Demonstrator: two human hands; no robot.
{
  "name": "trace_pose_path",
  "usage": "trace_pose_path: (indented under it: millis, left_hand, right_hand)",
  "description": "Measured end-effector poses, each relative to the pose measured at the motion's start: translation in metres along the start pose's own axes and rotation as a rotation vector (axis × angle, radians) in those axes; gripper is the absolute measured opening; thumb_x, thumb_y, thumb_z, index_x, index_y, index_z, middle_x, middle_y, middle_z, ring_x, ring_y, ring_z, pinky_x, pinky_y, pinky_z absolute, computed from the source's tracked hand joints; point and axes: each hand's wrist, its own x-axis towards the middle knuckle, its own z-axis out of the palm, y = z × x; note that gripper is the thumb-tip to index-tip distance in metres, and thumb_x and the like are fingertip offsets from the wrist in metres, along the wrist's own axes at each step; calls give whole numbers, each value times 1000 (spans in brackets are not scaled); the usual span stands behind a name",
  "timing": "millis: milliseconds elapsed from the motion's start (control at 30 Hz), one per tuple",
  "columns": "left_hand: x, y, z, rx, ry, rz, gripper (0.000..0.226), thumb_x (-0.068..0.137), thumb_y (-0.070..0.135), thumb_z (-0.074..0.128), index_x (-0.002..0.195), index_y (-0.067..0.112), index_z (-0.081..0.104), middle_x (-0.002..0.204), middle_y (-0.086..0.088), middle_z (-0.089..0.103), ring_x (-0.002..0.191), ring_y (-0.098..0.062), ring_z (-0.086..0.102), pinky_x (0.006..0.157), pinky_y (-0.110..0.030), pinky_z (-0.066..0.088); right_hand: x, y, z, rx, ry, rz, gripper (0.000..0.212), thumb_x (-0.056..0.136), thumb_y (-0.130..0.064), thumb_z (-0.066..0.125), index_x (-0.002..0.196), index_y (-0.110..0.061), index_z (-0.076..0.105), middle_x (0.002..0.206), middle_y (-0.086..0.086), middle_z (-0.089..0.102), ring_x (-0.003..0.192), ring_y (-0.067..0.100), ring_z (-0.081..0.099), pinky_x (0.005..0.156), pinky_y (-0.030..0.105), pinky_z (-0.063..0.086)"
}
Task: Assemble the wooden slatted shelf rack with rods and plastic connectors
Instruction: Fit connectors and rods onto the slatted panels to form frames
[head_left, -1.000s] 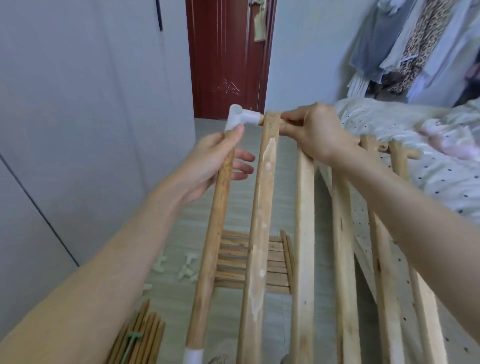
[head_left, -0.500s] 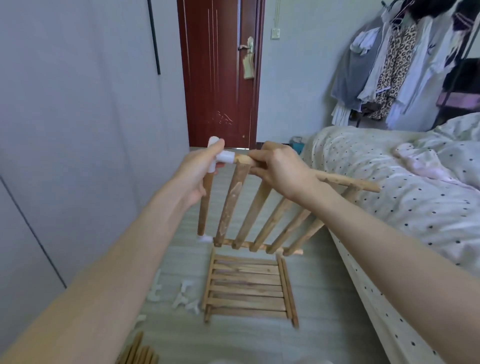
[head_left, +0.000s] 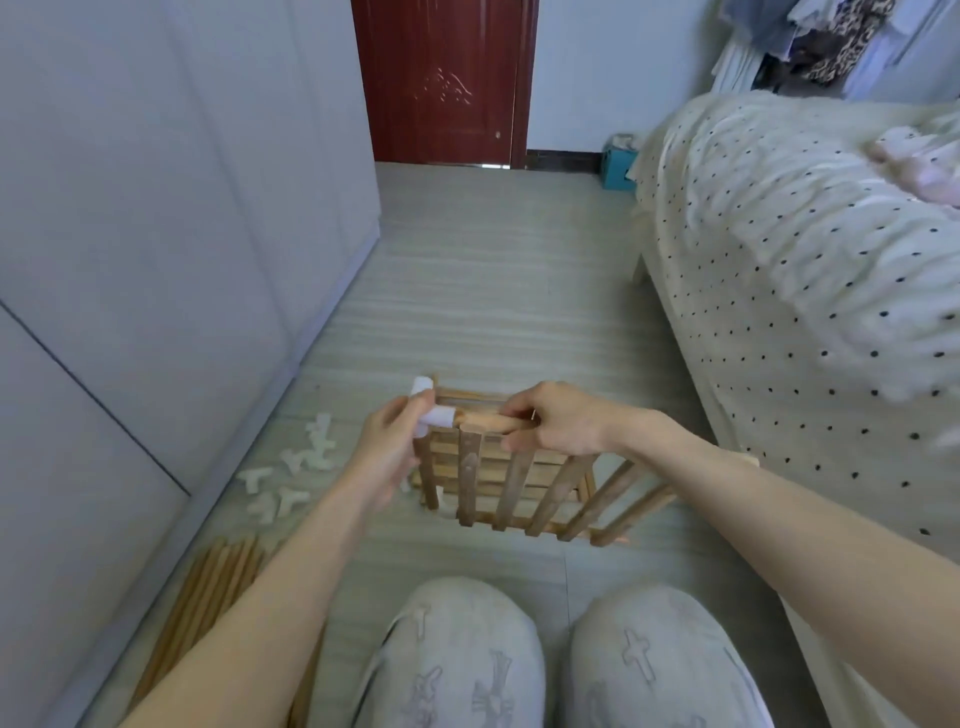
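I hold a wooden slatted shelf panel (head_left: 524, 486) upright above the floor, in front of my knees. My right hand (head_left: 558, 421) grips the panel's top rod (head_left: 485, 422). My left hand (head_left: 392, 441) pinches a white plastic corner connector (head_left: 434, 413) fitted on the left end of that rod. A vertical rod (head_left: 427, 475) hangs down from the connector. Behind the panel, a second slatted panel (head_left: 467, 397) lies flat on the floor, mostly hidden.
Several loose white connectors (head_left: 291, 475) lie on the floor at the left. A bundle of wooden rods (head_left: 208, 597) lies by the grey wardrobe (head_left: 130, 260). A bed with dotted cover (head_left: 810, 322) runs along the right. A red door (head_left: 441, 78) stands ahead.
The panel and both hands have come down from chest height to just above the floor. The camera view has tilted downward, so my knees now show.
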Motion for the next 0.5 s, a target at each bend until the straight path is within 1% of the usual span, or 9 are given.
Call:
trace_pose_path:
  millis: [33, 100, 167, 200, 267, 300, 367, 433, 500]
  left_hand:
    - [2, -13, -4, 21, -8, -22, 20, 93, 27, 53, 80, 13, 59, 74, -2, 57, 71, -11, 60, 73, -35, 50]
    - [11, -34, -12, 52, -31, -44, 18, 92, 24, 53, 84, 12, 62, 84, -5, 55, 81, -16, 55, 86, -42, 47]
    - [18, -55, -20, 78, -72, -56, 16, 89, 25, 56, 84, 14, 66, 86, -4, 62, 87, -19, 57, 82, -34, 47]
    - [20, -67, -24, 99, -96, -67, 16, 84, 30, 60, 83, 17, 69, 85, -1, 64, 89, -18, 57, 80, -30, 45]
    - [22, -91, -33, 161, -141, -87, 21, 75, 41, 62, 84, 27, 74, 88, 7, 69, 93, -12, 59, 87, -29, 42]
    - [23, -100, -37, 180, -159, -85, 21, 75, 43, 61, 87, 32, 74, 91, 11, 70, 97, -9, 60, 92, -29, 41]
    - [28, -112, -45, 211, -195, -80, 23, 78, 49, 60, 95, 38, 72, 101, 16, 69, 106, -3, 59, 94, -26, 40]
    - [33, -116, -53, 215, -235, -94, 35, 74, 58, 63, 102, 38, 69, 110, 18, 67, 110, 2, 57, 93, -23, 39]
    - [35, -122, -60, 277, -308, -103, 37, 79, 57, 63, 108, 34, 67, 116, 21, 64, 111, 6, 55, 91, -19, 41]
  right_hand:
    - [5, 7, 11, -2, -19, -2, 20, 88, -28, 63, 104, -18, 64, 100, 0, 65, 91, 17, 57, 83, 32, 46]
    - [14, 19, 29, 10, -62, -4, 21, 85, -30, 66, 104, -21, 64, 92, -6, 62, 86, 14, 55, 77, 29, 43]
    - [23, 33, 49, 24, -115, -1, 12, 83, -30, 68, 93, -26, 63, 84, -6, 61, 81, 18, 58, 71, 32, 47]
    - [27, 39, 58, 18, -136, -8, 9, 83, -28, 67, 90, -25, 62, 83, -4, 61, 81, 21, 59, 72, 35, 48]
    - [34, 49, 78, 0, -149, -52, 11, 84, -25, 66, 93, -20, 63, 85, 1, 60, 84, 22, 56, 75, 33, 45]
    - [38, 53, 87, 2, -149, -79, 9, 85, -24, 66, 92, -19, 64, 85, 1, 58, 84, 21, 54, 75, 32, 43]
    - [45, 56, 99, 35, -140, -125, 6, 84, -24, 68, 88, -24, 65, 77, -8, 51, 80, 16, 50, 72, 29, 38]
    - [52, 60, 109, 98, -105, -146, 20, 81, -25, 71, 100, -19, 68, 73, -13, 46, 74, 8, 45, 69, 22, 37]
    - [55, 69, 124, 98, -70, -174, 26, 79, -27, 72, 100, -12, 68, 72, -13, 44, 67, 4, 41, 63, 12, 33]
